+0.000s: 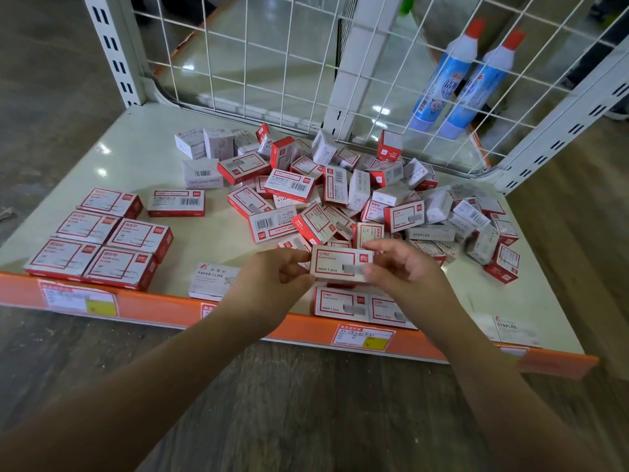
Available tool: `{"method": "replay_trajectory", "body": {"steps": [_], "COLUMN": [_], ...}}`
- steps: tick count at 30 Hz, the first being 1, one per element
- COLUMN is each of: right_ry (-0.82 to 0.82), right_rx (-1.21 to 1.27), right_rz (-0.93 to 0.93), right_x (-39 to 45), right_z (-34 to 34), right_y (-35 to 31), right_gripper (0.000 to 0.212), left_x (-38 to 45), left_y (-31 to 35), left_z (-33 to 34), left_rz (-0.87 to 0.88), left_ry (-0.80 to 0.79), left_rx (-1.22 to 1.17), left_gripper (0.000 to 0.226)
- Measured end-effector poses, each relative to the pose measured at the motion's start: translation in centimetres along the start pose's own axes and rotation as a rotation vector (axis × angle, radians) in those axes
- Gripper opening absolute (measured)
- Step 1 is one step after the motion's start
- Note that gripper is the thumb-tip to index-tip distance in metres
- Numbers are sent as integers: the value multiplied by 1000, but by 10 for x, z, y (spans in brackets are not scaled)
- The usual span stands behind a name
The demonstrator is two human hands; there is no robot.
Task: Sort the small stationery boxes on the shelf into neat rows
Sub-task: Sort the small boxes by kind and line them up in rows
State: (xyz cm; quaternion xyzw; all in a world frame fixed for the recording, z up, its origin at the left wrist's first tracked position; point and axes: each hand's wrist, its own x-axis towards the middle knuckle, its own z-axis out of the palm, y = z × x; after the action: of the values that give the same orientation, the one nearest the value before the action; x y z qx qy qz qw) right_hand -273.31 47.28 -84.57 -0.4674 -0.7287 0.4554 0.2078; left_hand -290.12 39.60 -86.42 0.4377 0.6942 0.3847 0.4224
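A red-and-white staples box (335, 262) is held between both hands just above the shelf's front middle. My left hand (272, 277) pinches its left end and my right hand (405, 267) pinches its right end. Below it, two matching boxes (340, 303) lie side by side at the front edge. A loose pile of small boxes (340, 195) covers the shelf's middle and right. At the front left, several red-and-white paper clip boxes (102, 243) lie in neat rows. A white paper clips box (211, 279) lies beside my left wrist.
The cream shelf (136, 158) has an orange front strip (163, 310) with price labels. A white wire grid (272, 56) backs it, with two blue bottles (463, 80) behind on the right. White staples boxes (510, 330) lie at the front right corner.
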Motion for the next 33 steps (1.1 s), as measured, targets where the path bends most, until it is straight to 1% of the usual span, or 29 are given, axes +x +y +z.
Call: {"method": "replay_trajectory", "body": {"steps": [2, 4, 9, 12, 17, 22, 25, 29, 30, 33], "right_ry": [-52, -78, -66, -54, -31, -41, -60, -73, -79, -81], "right_rx": [-48, -106, -315, -411, -525, -556, -549, -534, -530, -515], "right_rz": [13, 15, -81, -114, -162, -181, -185, -164, -157, -128], "right_x": [-1, -1, -3, -3, -1, -2, -3, -5, -6, -9], "right_z": [0, 1, 2, 0, -4, -10, -13, -17, -19, -29], "right_y": [0, 0, -1, 1, 5, 9, 10, 11, 11, 13], "right_gripper": [31, 35, 34, 36, 41, 44, 40, 41, 41, 39], "left_x": [0, 0, 0, 0, 1, 3, 4, 3, 3, 0], "left_y": [-1, -2, -4, -2, -1, -2, -2, -1, 0, 4], "left_z": [0, -2, -1, 2, 7, 11, 15, 19, 20, 25], "left_rz": [5, 2, 7, 2, -14, -29, -40, -47, -40, -13], "left_ry": [10, 23, 17, 2, 0, -15, -18, 4, 11, 6], "left_rx": [-12, -28, -26, -14, 31, 69, 84, 126, 149, 249], "left_gripper": [26, 25, 13, 21, 15, 16, 17, 16, 17, 34]}}
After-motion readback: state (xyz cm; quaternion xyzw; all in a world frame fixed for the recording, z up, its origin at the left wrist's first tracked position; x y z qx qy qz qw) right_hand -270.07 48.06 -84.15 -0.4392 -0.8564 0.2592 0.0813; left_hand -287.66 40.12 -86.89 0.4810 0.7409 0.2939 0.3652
